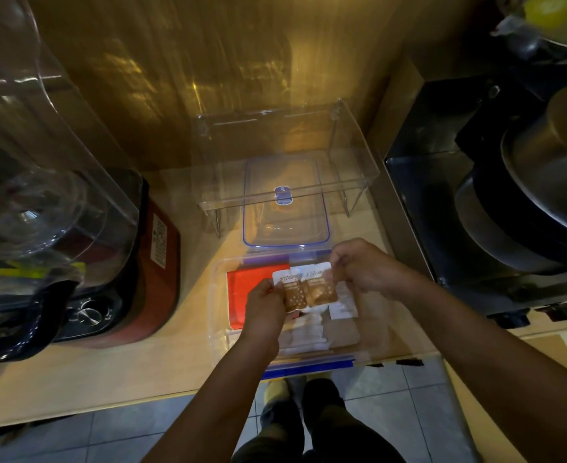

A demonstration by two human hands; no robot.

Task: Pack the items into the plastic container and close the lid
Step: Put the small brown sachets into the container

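Note:
A clear plastic container [218, 309] with blue clips stands open at the counter's front edge. Inside lie a red packet [247, 285] on the left and white and brown packets [312, 332] on the bottom. Both hands hold a strip of brown-and-white sachets [309, 287] just above the container. My left hand [263, 309] pinches its left end and my right hand [365, 265] pinches its right top corner. The container's clear lid [287, 208] with blue trim lies flat just behind the container, partly under a clear stand.
A clear acrylic stand [285, 152] sits over the lid at the back. A red and black appliance [142, 279] with a clear dome stands at left. A black appliance with metal pans [516, 202] is at right. Tiled floor and my feet are below the counter edge.

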